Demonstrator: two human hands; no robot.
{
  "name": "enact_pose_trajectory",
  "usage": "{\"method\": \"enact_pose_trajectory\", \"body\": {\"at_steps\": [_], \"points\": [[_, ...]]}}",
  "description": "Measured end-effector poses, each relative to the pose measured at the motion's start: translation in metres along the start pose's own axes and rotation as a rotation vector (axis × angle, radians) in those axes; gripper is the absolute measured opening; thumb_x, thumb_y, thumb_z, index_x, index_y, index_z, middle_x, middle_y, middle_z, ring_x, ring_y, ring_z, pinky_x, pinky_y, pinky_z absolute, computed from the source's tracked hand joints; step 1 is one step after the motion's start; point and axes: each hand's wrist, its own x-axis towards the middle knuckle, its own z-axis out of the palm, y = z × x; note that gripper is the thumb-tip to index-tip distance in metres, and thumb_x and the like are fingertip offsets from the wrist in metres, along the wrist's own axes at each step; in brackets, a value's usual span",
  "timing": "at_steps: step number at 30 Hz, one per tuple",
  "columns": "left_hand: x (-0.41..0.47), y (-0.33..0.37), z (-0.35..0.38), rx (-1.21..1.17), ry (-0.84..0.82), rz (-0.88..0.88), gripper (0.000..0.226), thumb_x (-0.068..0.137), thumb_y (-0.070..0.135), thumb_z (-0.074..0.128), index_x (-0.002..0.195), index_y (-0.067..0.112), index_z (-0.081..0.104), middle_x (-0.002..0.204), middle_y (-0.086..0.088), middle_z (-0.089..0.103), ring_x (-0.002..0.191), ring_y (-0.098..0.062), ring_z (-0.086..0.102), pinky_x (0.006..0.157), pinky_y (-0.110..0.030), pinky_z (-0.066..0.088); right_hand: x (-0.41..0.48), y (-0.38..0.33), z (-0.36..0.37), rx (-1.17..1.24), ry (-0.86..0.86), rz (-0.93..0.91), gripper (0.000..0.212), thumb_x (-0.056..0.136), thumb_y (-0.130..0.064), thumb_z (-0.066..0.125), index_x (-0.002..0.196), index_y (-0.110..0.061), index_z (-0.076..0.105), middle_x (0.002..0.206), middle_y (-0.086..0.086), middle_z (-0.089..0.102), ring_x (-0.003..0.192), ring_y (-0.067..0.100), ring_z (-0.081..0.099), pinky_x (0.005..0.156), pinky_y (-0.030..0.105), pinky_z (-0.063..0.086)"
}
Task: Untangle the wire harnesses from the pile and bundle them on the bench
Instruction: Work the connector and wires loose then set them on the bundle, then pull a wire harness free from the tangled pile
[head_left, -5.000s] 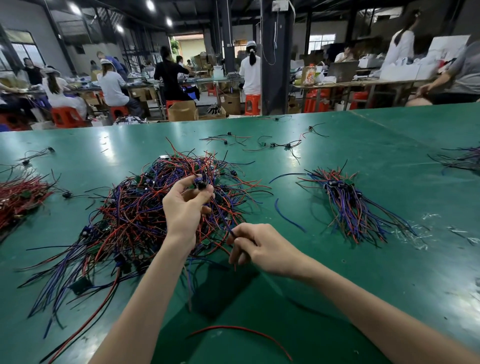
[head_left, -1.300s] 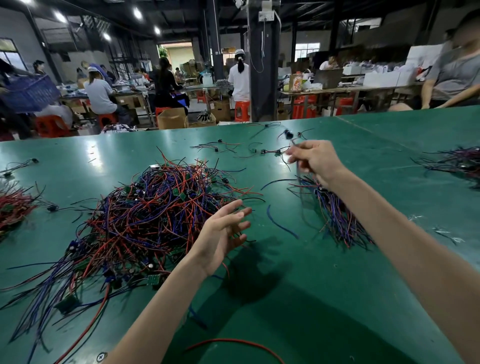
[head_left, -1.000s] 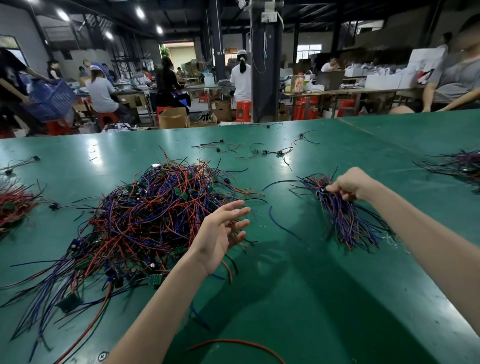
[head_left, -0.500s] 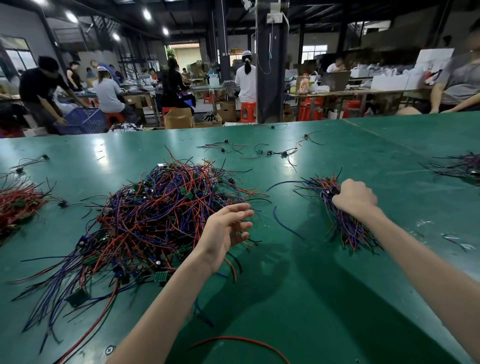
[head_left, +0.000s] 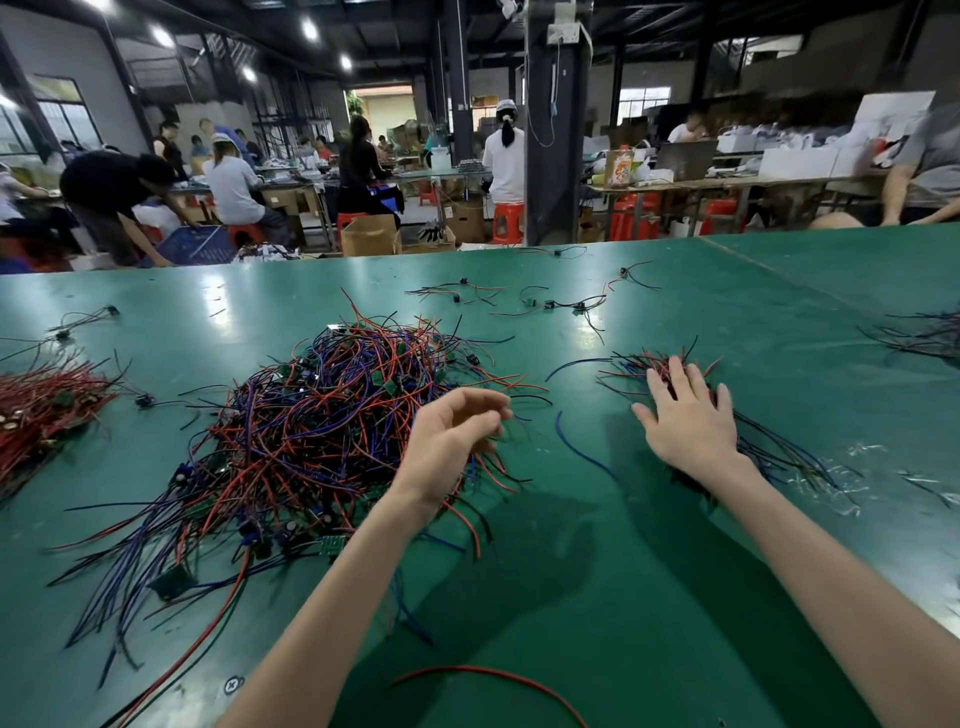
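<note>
- Pressing flat: R hand (head_left: 685, 415), fingers spread wide, lies on the sorted bundle (head_left: 639, 366) at the right of the bench (head_left: 571, 597), prob. to keep those wires lying together.
- L hand (head_left: 457, 441) hangs loosely curled, holding nothing, over the near-right edge of the pile (head_left: 322, 431); looks ready for the next pick.
- Pile sits centre-left, v. tangled; job far from done, I'd judge.

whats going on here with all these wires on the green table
A person is sorting wire harnesses on a green bench. The right hand lies flat, fingers spread, on the smaller bundle to the right. The left hand hovers loosely curled and empty at the near right edge of the big tangled pile, which holds most of the red, blue and black wires.
</note>
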Motion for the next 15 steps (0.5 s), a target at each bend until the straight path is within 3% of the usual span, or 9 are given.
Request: {"method": "enact_pose_trajectory", "body": {"at_steps": [4,6,7,9,10,12,15], "points": [[0.024,0.015,-0.036,0.325,0.296,0.180,0.027,0.089,-0.005,0.053,0.086,0.018,0.066,0.089,-0.001,0.069,0.075,-0.008,0.061,0.065,-0.011,0.050,-0.012,-0.013,-0.008,-0.016,0.228,-0.100,0.056,0.099,-0.043,0.028,0.149,-0.018,0.024,0.159,0.006,0.009,0.147,0.020,0.002,0.117,0.045,0.000],[0.047,0.020,-0.056,0.597,0.464,0.165,0.026,0.088,-0.006,0.051,0.092,0.014,0.067,0.094,-0.005,0.069,0.075,-0.011,0.060,0.065,-0.013,0.049,-0.017,-0.027,-0.009,0.013,0.258,-0.182,0.052,0.098,-0.040,0.034,0.144,-0.016,0.035,0.157,0.006,0.021,0.146,0.019,0.009,0.117,0.043,0.001],[0.058,0.020,-0.066,0.748,0.499,0.121,0.025,0.087,-0.004,0.051,0.097,0.011,0.068,0.098,-0.007,0.069,0.081,-0.015,0.061,0.072,-0.018,0.050,-0.020,-0.034,-0.007,0.011,0.245,-0.235,0.050,0.097,-0.039,0.036,0.141,-0.017,0.040,0.155,0.005,0.026,0.146,0.018,0.012,0.117,0.043,0.002],[0.074,0.016,-0.082,1.010,0.423,-0.007,0.025,0.086,0.004,0.053,0.104,0.009,0.070,0.103,-0.009,0.069,0.091,-0.023,0.062,0.082,-0.030,0.051,-0.025,-0.044,0.001,-0.007,0.181,-0.337,0.045,0.097,-0.039,0.038,0.137,-0.019,0.044,0.153,0.002,0.031,0.145,0.016,0.015,0.117,0.043,0.004],[0.078,0.013,-0.085,1.120,0.346,-0.080,0.023,0.086,0.009,0.055,0.103,0.011,0.070,0.102,-0.009,0.070,0.091,-0.025,0.062,0.080,-0.033,0.051,-0.027,-0.046,0.006,-0.010,0.141,-0.377,0.044,0.097,-0.039,0.039,0.135,-0.020,0.046,0.152,0.001,0.032,0.145,0.015,0.015,0.117,0.043,0.003],[0.079,0.006,-0.088,1.311,0.246,-0.171,0.017,0.086,0.020,0.060,0.098,0.013,0.070,0.097,-0.008,0.070,0.088,-0.028,0.063,0.073,-0.033,0.052,-0.028,-0.047,0.013,0.017,0.081,-0.414,0.040,0.098,-0.038,0.038,0.133,-0.021,0.049,0.150,0.000,0.035,0.144,0.014,0.016,0.117,0.043,0.002],[0.081,0.000,-0.085,1.488,0.260,-0.169,0.020,0.086,0.029,0.063,0.098,0.013,0.067,0.097,-0.008,0.069,0.090,-0.029,0.064,0.074,-0.032,0.048,-0.029,-0.045,0.016,0.099,0.054,-0.406,0.037,0.099,-0.036,0.037,0.128,-0.020,0.053,0.147,-0.001,0.039,0.143,0.013,0.019,0.117,0.042,0.003]]}}
